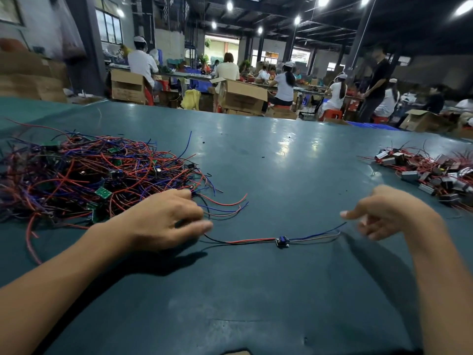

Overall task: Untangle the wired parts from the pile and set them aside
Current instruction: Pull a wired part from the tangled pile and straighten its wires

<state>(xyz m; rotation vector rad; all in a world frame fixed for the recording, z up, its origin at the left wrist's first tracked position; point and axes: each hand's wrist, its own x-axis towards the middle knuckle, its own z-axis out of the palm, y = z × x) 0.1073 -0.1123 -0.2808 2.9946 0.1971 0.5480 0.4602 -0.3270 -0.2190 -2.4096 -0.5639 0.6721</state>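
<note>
Left hand (163,221) seemingly pinches wired part (282,241) beside pile (84,175).

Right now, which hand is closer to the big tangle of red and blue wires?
Left. The left hand is at the tangle's right edge, by its loose wire ends. The right hand is well off to the right, nearer the other parts pile.

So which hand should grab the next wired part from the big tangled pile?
Probably the left. The left hand is at the edge of the tangled pile, beside its loose wire ends. The right hand is open but beyond the freed part, farther away.
</note>
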